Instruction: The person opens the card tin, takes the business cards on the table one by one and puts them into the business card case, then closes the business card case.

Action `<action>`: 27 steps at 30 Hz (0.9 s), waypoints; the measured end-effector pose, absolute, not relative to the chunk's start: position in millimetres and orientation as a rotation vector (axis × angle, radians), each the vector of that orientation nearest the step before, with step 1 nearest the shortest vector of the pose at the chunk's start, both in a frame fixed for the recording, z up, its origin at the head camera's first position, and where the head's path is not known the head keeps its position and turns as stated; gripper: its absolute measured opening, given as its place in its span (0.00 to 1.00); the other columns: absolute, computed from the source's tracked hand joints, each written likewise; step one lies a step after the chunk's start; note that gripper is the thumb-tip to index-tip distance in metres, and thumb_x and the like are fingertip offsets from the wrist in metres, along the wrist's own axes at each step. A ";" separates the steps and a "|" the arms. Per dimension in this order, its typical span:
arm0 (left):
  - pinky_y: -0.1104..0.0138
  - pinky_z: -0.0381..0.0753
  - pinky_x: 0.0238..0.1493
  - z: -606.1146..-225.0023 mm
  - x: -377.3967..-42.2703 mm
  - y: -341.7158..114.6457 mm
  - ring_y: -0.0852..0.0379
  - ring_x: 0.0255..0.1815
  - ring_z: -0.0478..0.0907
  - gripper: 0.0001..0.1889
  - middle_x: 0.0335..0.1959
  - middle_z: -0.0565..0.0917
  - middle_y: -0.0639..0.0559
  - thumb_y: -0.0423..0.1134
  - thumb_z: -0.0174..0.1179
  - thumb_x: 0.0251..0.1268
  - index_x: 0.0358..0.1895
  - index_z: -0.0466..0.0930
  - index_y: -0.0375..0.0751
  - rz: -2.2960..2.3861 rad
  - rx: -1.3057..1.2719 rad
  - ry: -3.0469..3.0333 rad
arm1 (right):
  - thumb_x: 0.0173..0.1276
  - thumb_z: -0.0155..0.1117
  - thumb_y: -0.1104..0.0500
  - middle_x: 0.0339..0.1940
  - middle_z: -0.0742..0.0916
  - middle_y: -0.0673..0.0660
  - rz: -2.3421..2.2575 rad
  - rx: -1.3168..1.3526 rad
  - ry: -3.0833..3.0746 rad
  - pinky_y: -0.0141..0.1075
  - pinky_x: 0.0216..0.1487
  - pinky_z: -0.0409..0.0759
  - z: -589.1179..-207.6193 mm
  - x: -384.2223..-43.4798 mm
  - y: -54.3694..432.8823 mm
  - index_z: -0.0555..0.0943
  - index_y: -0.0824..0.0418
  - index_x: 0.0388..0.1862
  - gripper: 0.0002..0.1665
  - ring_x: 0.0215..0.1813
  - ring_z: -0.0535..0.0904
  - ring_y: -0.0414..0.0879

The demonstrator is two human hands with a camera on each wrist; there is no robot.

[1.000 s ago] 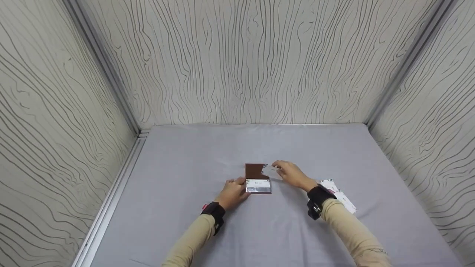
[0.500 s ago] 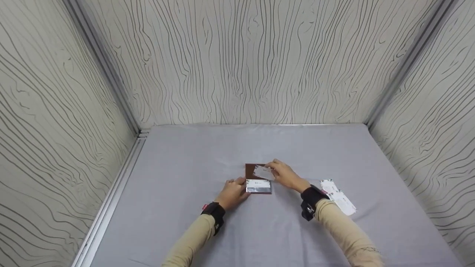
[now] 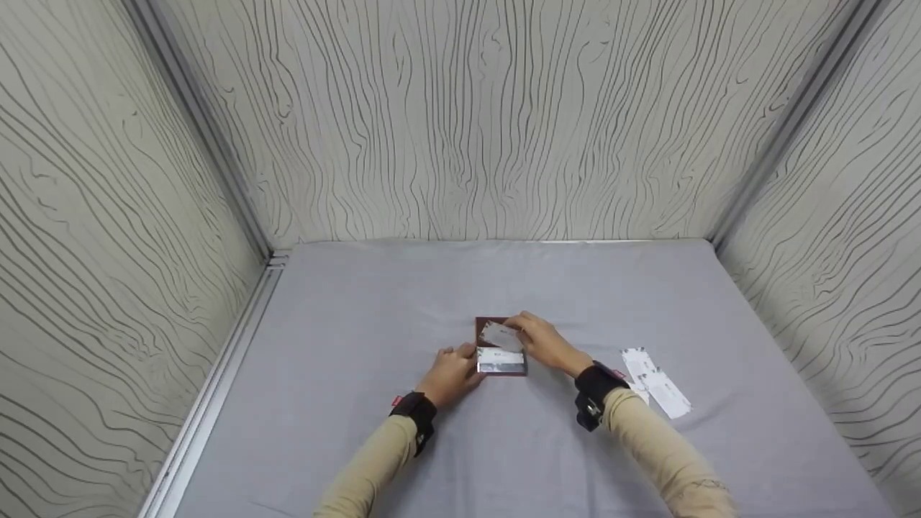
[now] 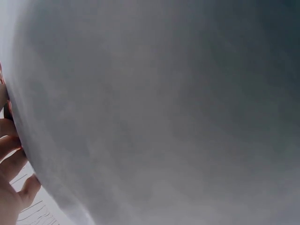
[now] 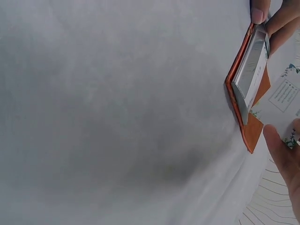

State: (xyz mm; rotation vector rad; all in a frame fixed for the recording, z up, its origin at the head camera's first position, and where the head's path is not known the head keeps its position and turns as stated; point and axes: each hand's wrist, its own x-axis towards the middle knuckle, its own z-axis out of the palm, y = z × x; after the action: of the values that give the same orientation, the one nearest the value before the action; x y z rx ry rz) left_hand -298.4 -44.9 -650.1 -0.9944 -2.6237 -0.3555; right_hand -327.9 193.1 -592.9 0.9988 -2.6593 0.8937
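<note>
A brown business card case [image 3: 480, 322] lies opened flat on the grey cloth, its metal pocket [image 5: 245, 70] holding white cards [image 3: 501, 355] in the near half. My left hand [image 3: 447, 375] grips the case at its left side, thumb at the near corner and fingers behind it. Between the thumb and fingers of my right hand [image 3: 548, 347] is a white business card [image 3: 496, 334] with leaf-printed corners. That card is tilted over the brown far half, just beyond the pocket. In the left wrist view only the left hand's fingers [image 4: 14, 161] show at the edge.
Several white cards [image 3: 669, 393] lie overlapping on the cloth to the right, beside the right forearm. Grey cloth [image 3: 374, 302] covers the table. Wood-patterned panels [image 3: 460, 129] stand at the back and both sides, with a metal rail [image 3: 216, 388] along the left edge.
My right hand has moved left with the business card, bringing it from the case's right edge to over its far half. The left hand and case have stayed in place.
</note>
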 end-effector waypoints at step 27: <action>0.53 0.76 0.50 -649.1 -297.8 -45.4 0.48 0.45 0.82 0.16 0.48 0.80 0.48 0.47 0.63 0.67 0.47 0.85 0.39 -0.345 -0.987 -2.636 | 0.65 0.58 0.77 0.47 0.84 0.61 0.829 1.030 -2.725 0.51 0.55 0.76 -598.7 -323.7 187.2 0.82 0.68 0.52 0.17 0.52 0.80 0.58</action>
State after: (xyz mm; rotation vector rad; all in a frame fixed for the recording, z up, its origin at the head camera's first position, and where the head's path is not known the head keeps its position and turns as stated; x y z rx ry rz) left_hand -297.8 -45.4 -649.1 -0.9874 -2.6358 -0.3454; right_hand -323.7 187.2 -598.7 1.0302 -2.7251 0.8285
